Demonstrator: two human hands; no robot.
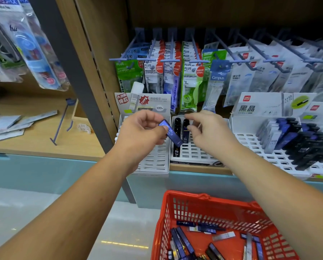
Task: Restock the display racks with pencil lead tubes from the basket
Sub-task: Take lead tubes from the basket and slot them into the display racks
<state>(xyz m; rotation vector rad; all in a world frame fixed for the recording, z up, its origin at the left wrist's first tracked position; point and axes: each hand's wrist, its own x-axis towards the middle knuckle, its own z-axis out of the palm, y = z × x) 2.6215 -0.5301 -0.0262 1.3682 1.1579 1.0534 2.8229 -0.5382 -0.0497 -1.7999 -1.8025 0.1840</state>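
Noted the tube (171,133) in my left hand (140,132) was dark blue plastic, smooth and glossy. The display racks (192,150) were white slotted plastic, matt. The basket (186,194) was red moulded plastic with a slight sheen. The shelf (44,141) looked like pale wood, matt. The hanging packs (191,79) were glossy clear film over printed card.

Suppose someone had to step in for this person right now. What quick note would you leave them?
Hands: the left hand pinches a blue lead tube in front of the racks, not yet slotted. The right hand has its fingers at the black tubes in the middle rack; whether it grips one is unclear.
Done: the middle rack shows two black tubes, and the right rack holds many.
Left: the left rack looks empty where visible, the middle rack has many free slots, and the red basket below holds more loose tubes.
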